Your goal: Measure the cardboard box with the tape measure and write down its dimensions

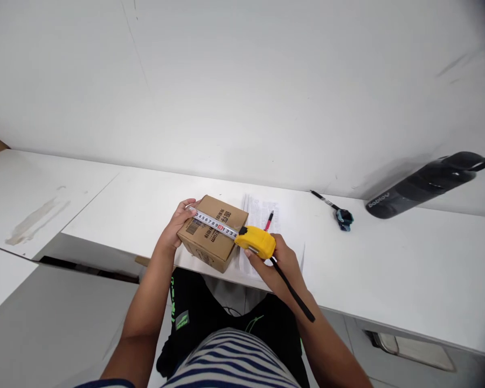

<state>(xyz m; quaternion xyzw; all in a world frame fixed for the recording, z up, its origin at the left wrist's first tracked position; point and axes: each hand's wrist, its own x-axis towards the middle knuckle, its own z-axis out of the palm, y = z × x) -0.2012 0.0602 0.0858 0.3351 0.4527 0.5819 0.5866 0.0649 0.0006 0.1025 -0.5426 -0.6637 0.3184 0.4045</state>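
A brown cardboard box (206,252) with dark printing and a barcode rests near the front edge of the white table. Across its top lies the extended blade of a yellow tape measure (258,242). My right hand (281,267) is wrapped round the tape measure's case at the box's right edge, and a black wrist strap hangs from the case over my forearm. At the box's left edge, my left hand (178,223) pinches the blade's end against the box, the thumb on top. Some left fingers are hidden behind the box.
Printed paper sheets (253,207) lie partly under the box, with a red and black pen (269,221) on them. To the right are another pen (324,199), a small dark blue object (343,219) and a black bottle (420,186) near the wall.
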